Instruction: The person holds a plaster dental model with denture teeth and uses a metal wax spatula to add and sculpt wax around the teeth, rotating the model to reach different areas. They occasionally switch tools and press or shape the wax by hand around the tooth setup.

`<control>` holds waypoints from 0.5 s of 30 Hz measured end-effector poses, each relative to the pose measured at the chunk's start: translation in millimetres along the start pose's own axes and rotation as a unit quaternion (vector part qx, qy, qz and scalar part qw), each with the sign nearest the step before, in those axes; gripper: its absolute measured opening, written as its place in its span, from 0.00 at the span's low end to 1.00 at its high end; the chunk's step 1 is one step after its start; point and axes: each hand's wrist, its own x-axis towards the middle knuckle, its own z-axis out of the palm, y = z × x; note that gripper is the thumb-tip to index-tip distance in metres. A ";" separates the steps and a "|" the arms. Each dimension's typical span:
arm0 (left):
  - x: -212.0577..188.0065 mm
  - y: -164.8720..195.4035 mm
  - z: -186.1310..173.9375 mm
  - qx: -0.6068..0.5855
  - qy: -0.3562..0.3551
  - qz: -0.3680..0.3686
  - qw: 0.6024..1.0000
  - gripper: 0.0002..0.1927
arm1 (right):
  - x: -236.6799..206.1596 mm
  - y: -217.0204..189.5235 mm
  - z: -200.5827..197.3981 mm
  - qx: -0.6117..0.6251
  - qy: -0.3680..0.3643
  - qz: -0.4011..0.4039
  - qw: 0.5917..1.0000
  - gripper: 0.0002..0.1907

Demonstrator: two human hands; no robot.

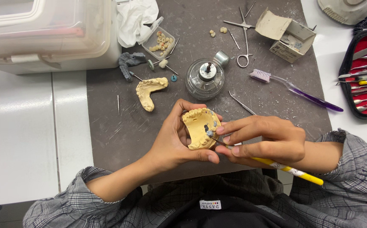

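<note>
My left hand [176,141] cups a yellow plaster dental cast [197,128] shaped like a jaw arch, thumb under its near edge. Small grey pieces sit on the cast's right side. My right hand [264,140] pinches a thin tool with a yellow handle [292,170]. The tool's tip touches the grey pieces on the cast. Both hands hover over a dark grey mat [120,131].
A second yellow cast [149,90] lies on the mat beside a glass spirit lamp [205,78], a purple toothbrush [296,90], scissors [244,40], a small open cardboard box [285,35], a tray of teeth [160,42]. A red instrument case [364,72] lies right, a plastic bin [44,31] far left.
</note>
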 end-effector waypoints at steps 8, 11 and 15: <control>-0.5 -0.7 -0.5 0.012 0.003 -0.001 1.000 0.43 | -2.3 3.9 3.8 0.028 0.016 -0.001 0.999 0.12; 0.3 -1.7 -0.6 0.008 0.014 -0.006 1.000 0.43 | -4.8 3.8 3.6 0.073 0.017 0.029 0.997 0.11; 0.8 -2.2 -2.0 0.006 0.015 0.003 1.000 0.44 | -6.7 0.1 4.4 0.080 0.028 0.062 0.995 0.11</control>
